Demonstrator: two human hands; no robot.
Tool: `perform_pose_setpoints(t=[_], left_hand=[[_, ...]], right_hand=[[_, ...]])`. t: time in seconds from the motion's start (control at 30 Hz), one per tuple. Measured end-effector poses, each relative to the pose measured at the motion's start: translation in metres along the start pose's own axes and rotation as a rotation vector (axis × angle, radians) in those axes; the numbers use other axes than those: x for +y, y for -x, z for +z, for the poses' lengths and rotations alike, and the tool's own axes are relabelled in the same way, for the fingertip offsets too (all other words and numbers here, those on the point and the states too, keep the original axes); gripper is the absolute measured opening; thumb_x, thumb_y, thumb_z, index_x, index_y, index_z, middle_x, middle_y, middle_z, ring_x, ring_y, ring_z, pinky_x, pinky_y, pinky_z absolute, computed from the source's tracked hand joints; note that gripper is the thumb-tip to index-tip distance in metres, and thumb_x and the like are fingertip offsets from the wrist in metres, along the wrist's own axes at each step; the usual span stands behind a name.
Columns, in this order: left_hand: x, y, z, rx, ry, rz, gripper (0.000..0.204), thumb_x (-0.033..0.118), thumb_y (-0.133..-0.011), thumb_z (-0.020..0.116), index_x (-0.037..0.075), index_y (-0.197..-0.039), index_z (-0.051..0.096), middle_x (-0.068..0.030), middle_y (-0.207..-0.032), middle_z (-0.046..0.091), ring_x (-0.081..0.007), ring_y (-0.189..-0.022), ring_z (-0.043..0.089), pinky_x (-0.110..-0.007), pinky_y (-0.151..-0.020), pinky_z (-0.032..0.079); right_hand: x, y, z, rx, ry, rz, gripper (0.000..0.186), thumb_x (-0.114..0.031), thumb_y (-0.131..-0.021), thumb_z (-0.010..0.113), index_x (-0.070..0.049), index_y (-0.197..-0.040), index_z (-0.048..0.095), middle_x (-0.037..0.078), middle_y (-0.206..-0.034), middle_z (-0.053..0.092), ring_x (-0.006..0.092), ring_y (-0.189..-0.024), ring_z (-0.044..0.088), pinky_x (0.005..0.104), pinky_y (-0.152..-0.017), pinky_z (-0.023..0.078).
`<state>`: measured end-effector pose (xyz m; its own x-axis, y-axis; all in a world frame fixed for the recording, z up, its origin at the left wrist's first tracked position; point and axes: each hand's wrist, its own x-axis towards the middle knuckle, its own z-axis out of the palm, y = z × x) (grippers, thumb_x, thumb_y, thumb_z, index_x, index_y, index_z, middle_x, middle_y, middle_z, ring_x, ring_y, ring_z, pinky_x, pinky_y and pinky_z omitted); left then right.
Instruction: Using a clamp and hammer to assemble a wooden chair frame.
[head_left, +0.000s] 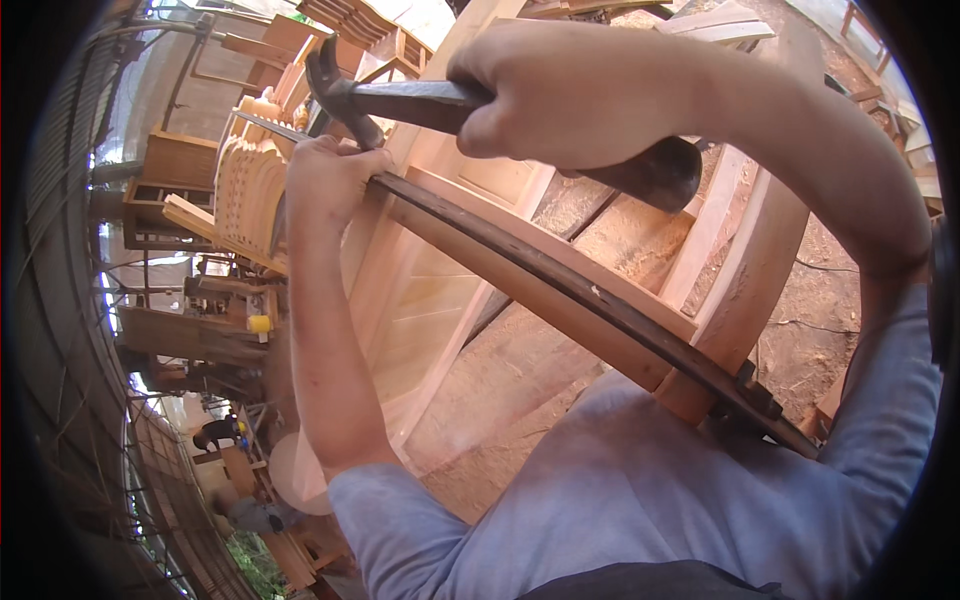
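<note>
My right hand (565, 95) is closed round a claw hammer (420, 105), whose dark head is just above my left hand (330, 180) and whose grip end sticks out below my fist. My left hand is closed on the upper end of a long, dark metal bar (530, 270), fingertips partly hidden. The bar runs diagonally along a pale wooden frame (740, 250) down to a clamp fitting (750, 400) near my body. Beneath lie panelled wooden boards (440, 300).
Stacked wooden furniture parts (250, 190) and cabinets (165, 160) stand at the left. A yellow container (258, 324) is among them. People (215, 435) are at the lower left, partly hidden. Cables (810, 325) lie on the dusty floor at the right.
</note>
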<state>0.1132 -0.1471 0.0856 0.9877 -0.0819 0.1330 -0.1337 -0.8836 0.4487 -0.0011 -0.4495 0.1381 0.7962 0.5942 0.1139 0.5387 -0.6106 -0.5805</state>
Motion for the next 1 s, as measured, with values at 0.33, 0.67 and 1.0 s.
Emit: perform_pose_setpoints(t=[0.33,0.67,1.0], left_hand=[[-0.007,-0.006,0.000,-0.023,-0.039,-0.003,0.035,0.023,-0.070,0.086,-0.007,-0.086,0.078,-0.0166,-0.080,0.076,-0.0231,-0.075,0.073,-0.036,-0.076,0.056],[0.003,-0.001,-0.004,-0.033,-0.066,-0.036,0.042,0.025,-0.071,0.085,-0.003,-0.102,0.083,-0.0185,-0.091,0.080,-0.0244,-0.087,0.076,-0.036,-0.088,0.056],[-0.096,0.012,-0.008,0.399,0.868,-0.295,0.011,0.010,-0.090,0.063,-0.001,-0.090,0.066,-0.0097,-0.079,0.068,-0.0118,-0.056,0.052,-0.027,-0.046,0.039]], right_hand=[[-0.002,-0.018,0.031,0.184,-0.084,0.209,0.034,-0.020,-0.097,0.062,0.005,-0.118,0.068,0.019,-0.090,0.071,0.0277,-0.084,0.074,0.0409,-0.080,0.058],[0.005,-0.029,0.033,0.170,0.035,0.196,0.040,-0.020,-0.097,0.064,0.001,-0.131,0.066,0.018,-0.094,0.073,0.0287,-0.087,0.074,0.0395,-0.082,0.058],[0.008,-0.034,0.043,0.282,0.011,0.033,0.060,-0.017,-0.098,0.065,-0.013,-0.157,0.053,0.019,-0.113,0.075,0.0282,-0.101,0.072,0.0391,-0.092,0.055]])
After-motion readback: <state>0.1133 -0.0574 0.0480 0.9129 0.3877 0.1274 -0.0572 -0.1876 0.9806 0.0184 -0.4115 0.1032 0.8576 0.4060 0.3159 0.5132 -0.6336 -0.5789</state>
